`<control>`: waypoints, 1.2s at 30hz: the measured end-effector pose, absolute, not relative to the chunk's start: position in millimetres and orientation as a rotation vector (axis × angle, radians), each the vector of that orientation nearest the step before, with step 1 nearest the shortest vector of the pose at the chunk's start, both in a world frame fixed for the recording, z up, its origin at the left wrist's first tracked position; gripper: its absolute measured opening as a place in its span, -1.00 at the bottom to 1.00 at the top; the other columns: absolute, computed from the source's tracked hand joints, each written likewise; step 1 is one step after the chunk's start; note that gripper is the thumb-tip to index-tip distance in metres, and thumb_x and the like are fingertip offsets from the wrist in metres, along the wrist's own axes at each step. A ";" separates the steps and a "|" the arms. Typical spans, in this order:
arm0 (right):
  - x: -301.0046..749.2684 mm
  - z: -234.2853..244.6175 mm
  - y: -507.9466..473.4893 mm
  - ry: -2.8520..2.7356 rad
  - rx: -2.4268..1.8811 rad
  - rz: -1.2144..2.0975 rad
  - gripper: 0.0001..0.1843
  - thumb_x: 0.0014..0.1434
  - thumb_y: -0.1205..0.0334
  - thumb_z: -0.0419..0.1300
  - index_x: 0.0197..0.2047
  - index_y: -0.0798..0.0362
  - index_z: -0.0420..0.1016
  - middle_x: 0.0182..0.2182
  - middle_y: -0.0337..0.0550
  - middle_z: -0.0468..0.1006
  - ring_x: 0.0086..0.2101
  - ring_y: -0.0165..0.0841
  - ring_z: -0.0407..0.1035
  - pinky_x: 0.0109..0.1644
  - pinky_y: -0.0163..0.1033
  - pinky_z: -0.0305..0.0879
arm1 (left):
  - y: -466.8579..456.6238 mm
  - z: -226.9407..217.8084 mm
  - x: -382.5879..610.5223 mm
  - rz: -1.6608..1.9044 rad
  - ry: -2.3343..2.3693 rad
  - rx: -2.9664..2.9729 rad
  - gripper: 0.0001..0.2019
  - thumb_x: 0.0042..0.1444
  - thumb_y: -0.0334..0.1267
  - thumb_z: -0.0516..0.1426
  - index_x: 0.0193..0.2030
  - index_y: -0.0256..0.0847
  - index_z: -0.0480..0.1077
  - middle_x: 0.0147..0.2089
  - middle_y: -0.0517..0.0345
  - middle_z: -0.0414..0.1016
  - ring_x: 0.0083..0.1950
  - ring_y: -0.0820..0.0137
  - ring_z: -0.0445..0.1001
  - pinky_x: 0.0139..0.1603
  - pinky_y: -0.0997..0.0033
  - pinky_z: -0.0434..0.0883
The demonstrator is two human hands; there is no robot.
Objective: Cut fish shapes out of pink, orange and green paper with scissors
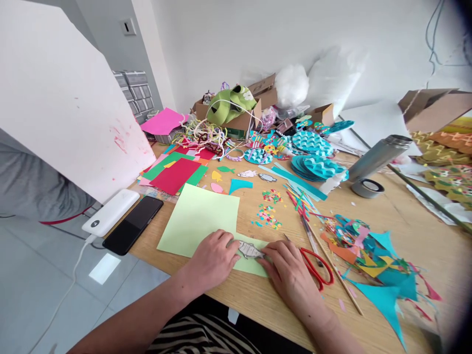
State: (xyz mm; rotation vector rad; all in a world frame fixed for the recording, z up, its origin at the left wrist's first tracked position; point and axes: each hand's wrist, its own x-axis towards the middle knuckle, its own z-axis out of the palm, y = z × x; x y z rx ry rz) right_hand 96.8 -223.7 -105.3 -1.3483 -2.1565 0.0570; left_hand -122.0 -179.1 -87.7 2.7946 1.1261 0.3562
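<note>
Head view: I see the paper fish (249, 250) on pale green paper (253, 266), lengthwise between left hand (214, 258) and right hand (289, 268), both equally near, fingers bunched at its ends; whether either pinches, I can't tell.

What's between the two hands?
Head view: a grey-and-white paper fish on light green paper, between the left hand and right hand.

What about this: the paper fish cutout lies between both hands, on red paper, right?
Only the colour is wrong: in the head view, the paper fish cutout lies between the left hand and right hand, on pale green paper, not red.
</note>
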 end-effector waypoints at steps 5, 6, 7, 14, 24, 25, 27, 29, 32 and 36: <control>103.6 -98.1 -223.3 -2.001 -1.420 -0.066 -0.85 0.32 0.27 0.09 -0.14 0.10 0.46 -0.24 0.02 0.48 -0.18 -0.15 0.31 -0.12 -0.01 0.34 | -184.0 -93.0 -124.3 0.452 1.161 2.753 -0.61 0.22 -0.27 0.08 0.18 -0.24 0.21 0.01 -0.01 0.42 0.07 0.24 0.35 0.11 0.16 0.35; 104.2 -98.4 -222.9 -2.002 -1.426 -0.074 -0.85 0.32 0.26 0.09 -0.14 0.10 0.46 -0.24 0.02 0.48 -0.18 -0.14 0.31 -0.12 -0.01 0.33 | -185.5 -94.1 -124.5 0.475 1.166 2.750 -0.59 0.23 -0.27 0.07 0.21 -0.25 0.18 0.03 -0.03 0.41 0.08 0.23 0.35 0.12 0.16 0.35; 104.3 -99.5 -222.5 -2.021 -1.427 -0.071 -0.84 0.32 0.26 0.09 -0.15 0.10 0.47 -0.24 0.02 0.48 -0.18 -0.14 0.31 -0.13 -0.01 0.32 | -187.1 -95.2 -124.4 0.492 1.169 2.749 -0.58 0.24 -0.26 0.06 0.22 -0.25 0.16 0.04 -0.04 0.41 0.09 0.23 0.35 0.12 0.14 0.35; 100.9 -113.3 -220.1 -2.175 -1.456 -0.039 -0.77 0.36 0.21 0.04 -0.15 0.09 0.51 -0.24 0.00 0.51 -0.17 -0.12 0.29 -0.17 -0.02 0.27 | -198.7 -99.2 -119.8 0.498 1.186 2.801 -0.63 0.28 -0.14 0.00 0.17 -0.20 0.28 0.02 -0.06 0.41 0.19 0.14 0.29 0.18 0.04 0.32; 101.9 -108.4 -222.8 -2.145 -1.471 -0.041 -0.80 0.33 0.23 0.08 -0.11 0.07 0.51 -0.24 0.01 0.49 -0.18 -0.10 0.29 -0.17 -0.01 0.29 | -206.0 -102.6 -113.0 0.467 1.278 2.780 -0.63 0.26 -0.09 0.01 0.14 -0.16 0.35 0.05 -0.06 0.33 0.22 0.06 0.22 0.20 0.00 0.28; 103.2 -105.8 -224.1 -2.129 -1.462 -0.028 -0.80 0.33 0.25 0.07 -0.10 0.08 0.50 -0.23 0.02 0.49 -0.18 -0.11 0.28 -0.16 0.00 0.29 | -206.4 -103.0 -112.5 0.469 1.284 2.777 -0.63 0.27 -0.10 0.01 0.14 -0.16 0.35 0.05 -0.06 0.33 0.22 0.06 0.22 0.20 -0.01 0.28; 106.6 -100.7 -227.0 -2.074 -1.430 -0.017 -0.79 0.32 0.33 0.04 -0.08 0.09 0.48 -0.23 0.01 0.48 -0.18 -0.13 0.28 -0.13 0.01 0.30 | -207.1 -103.0 -111.8 0.474 1.291 2.769 -0.64 0.27 -0.12 0.00 0.15 -0.16 0.34 0.06 -0.06 0.34 0.23 0.06 0.22 0.21 -0.01 0.28; 109.5 -97.4 -229.4 -2.036 -1.392 -0.013 -0.77 0.30 0.40 0.03 -0.09 0.08 0.48 -0.23 0.00 0.47 -0.17 -0.14 0.27 -0.12 0.00 0.31 | -207.6 -102.4 -111.5 0.476 1.279 2.763 -0.64 0.28 -0.14 -0.01 0.15 -0.16 0.34 0.07 -0.04 0.35 0.25 0.07 0.21 0.24 -0.01 0.25; 110.4 -97.1 -230.4 -2.121 -1.344 0.041 -0.72 0.26 0.46 0.04 -0.09 0.07 0.52 -0.22 0.00 0.46 -0.16 -0.15 0.26 -0.11 -0.01 0.31 | -208.4 -101.7 -111.0 0.487 1.241 2.762 -0.65 0.30 -0.15 -0.03 0.15 -0.17 0.33 0.10 0.02 0.38 0.35 0.11 0.09 0.32 -0.01 0.14; 108.2 -101.3 -228.9 -2.227 -1.328 0.113 -0.71 0.24 0.49 0.05 -0.11 0.11 0.56 -0.24 0.02 0.47 -0.18 -0.14 0.26 -0.10 0.00 0.32 | -209.9 -102.8 -108.8 0.517 1.245 2.769 -0.65 0.30 -0.15 -0.03 0.14 -0.20 0.33 0.12 0.05 0.40 0.41 0.14 -0.01 0.39 -0.02 0.01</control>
